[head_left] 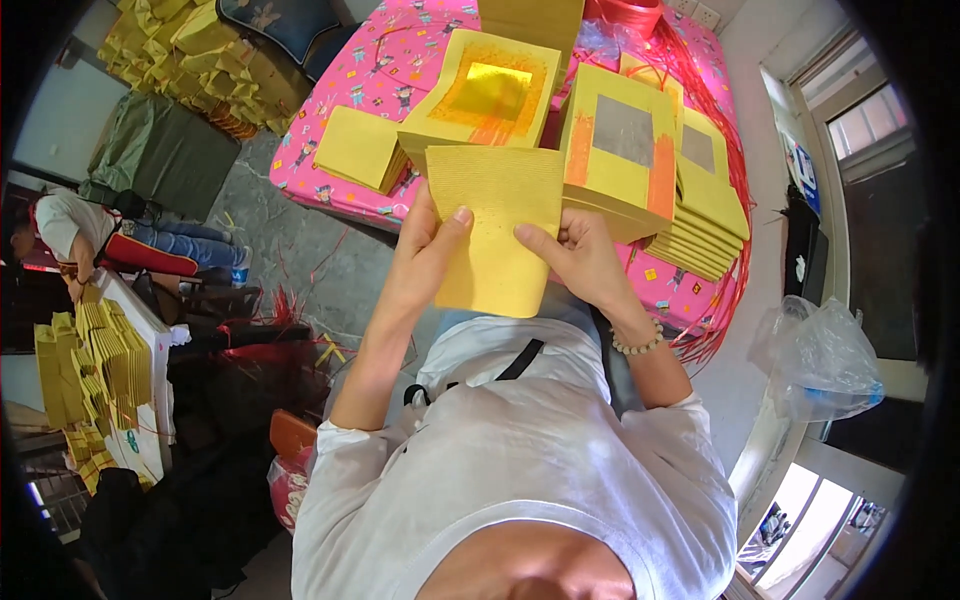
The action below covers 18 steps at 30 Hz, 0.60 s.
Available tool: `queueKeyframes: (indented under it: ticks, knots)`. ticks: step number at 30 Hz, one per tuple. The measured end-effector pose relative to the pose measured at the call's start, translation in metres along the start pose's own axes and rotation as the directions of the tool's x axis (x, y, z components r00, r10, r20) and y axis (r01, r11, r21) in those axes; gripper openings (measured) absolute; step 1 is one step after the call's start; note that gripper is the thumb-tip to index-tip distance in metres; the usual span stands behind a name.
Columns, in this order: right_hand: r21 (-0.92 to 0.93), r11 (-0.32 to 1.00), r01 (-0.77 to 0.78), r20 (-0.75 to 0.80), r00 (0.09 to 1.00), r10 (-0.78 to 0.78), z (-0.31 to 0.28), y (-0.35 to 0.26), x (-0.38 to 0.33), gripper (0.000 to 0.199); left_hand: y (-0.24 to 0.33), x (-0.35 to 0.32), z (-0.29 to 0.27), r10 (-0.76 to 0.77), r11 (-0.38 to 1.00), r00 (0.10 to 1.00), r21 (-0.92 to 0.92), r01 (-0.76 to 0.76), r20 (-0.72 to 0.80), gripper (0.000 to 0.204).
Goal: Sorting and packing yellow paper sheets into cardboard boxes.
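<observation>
Between my two hands a stack of yellow paper sheets [497,235] is held upright, its broad face toward me. My left hand [432,245] grips its left edge, thumb on the front and fingers behind. On the right edge my right hand [580,252] pinches it, thumb on the face and fingers curled at the back. Just beyond lies a tall stack of yellow paper with a shiny gold square and orange smears [497,88]. Right of that stands a stack with a grey square and orange bands [622,135]. A smaller yellow stack [358,147] lies to the left.
The pink patterned table [330,200] also carries folded yellow bundles [705,235], a red basin [625,15] and red strings [715,110]. A clear plastic bag [825,360] hangs at right. At left, another person [130,240] stands by a white table [150,400] with yellow bundles.
</observation>
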State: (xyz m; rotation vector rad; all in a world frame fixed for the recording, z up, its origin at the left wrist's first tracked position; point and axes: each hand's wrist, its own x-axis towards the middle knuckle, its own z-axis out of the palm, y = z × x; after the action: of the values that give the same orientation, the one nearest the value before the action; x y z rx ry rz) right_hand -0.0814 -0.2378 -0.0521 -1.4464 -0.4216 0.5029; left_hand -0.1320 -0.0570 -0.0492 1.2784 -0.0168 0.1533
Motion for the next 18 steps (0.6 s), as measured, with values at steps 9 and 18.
queueKeyframes:
  ticks: [9,18]
  knots:
    - [-0.033,0.991,-0.128,0.088,0.987,0.131,0.012,0.002,0.001,0.026,-0.005,-0.010,-0.015,0.094,0.993,0.990,0.086,-0.085,-0.109,0.044]
    - [-0.089,0.988,-0.127,0.140,0.980,0.139,0.029,0.020,0.002,0.024,-0.009,-0.027,-0.029,0.187,0.979,0.944,0.133,-0.156,-0.272,0.039]
